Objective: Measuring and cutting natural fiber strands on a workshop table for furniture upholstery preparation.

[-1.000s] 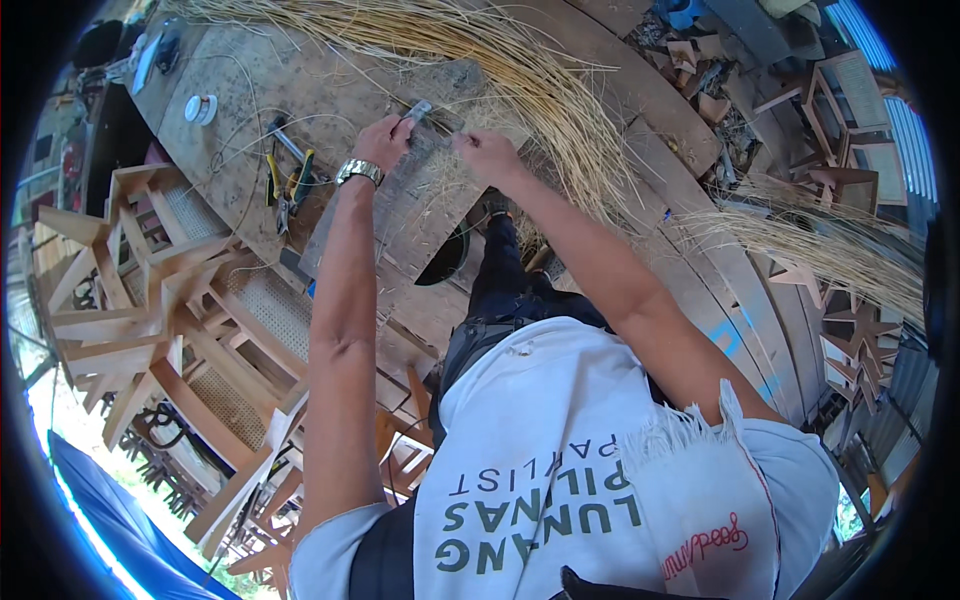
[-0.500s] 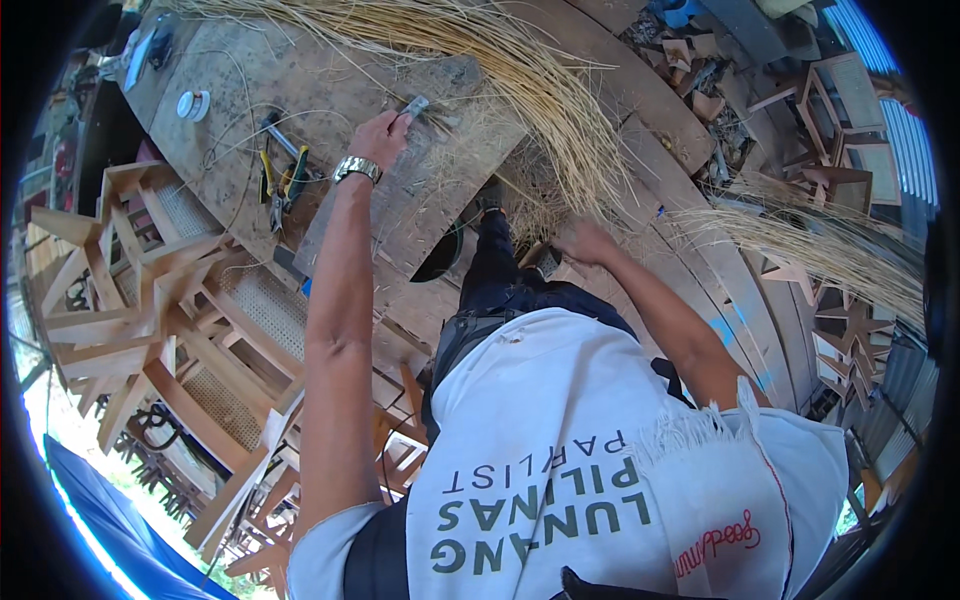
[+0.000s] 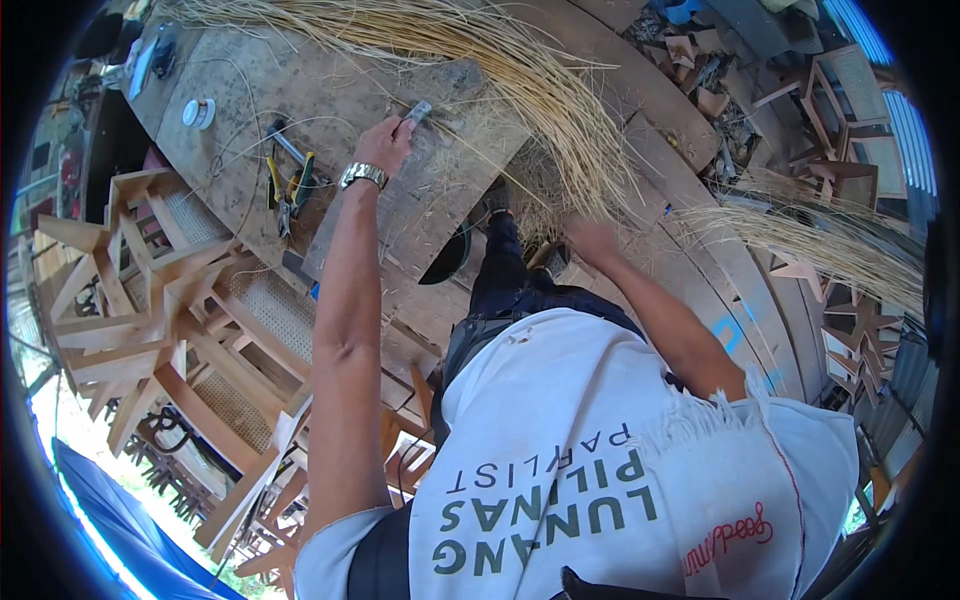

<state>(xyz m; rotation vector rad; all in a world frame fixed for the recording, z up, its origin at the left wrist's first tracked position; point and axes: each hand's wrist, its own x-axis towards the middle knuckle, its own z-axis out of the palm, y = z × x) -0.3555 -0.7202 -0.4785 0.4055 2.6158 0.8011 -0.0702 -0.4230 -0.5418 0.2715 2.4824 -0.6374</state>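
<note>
My left hand [image 3: 383, 147], with a metal wristwatch above it, rests on a worn board [image 3: 400, 190] on the wooden bench. Its fingers are closed on a small metal tool [image 3: 420, 110], whose exact kind I cannot make out. From near that tool a thin cane strand [image 3: 475, 147] slants across the board toward my right hand [image 3: 592, 241]. My right hand hovers beside the fibre tips past the board's edge, smeared by motion; whether it grips the strand is unclear. A large bundle of pale cane strands [image 3: 540, 90] arches along the bench's far side.
Pliers [image 3: 290, 195], a hammer-like tool [image 3: 285, 140] and a small white round container [image 3: 199, 113] lie at the left. Wooden chair frames with woven cane panels [image 3: 265, 310] crowd the left. Another cane bundle [image 3: 810, 245] lies right; wood scraps [image 3: 695, 75] are piled behind.
The view has shifted slightly. My left hand keeps its place on the board with the metal tool, and my right hand remains blurred near the fibre tips.
</note>
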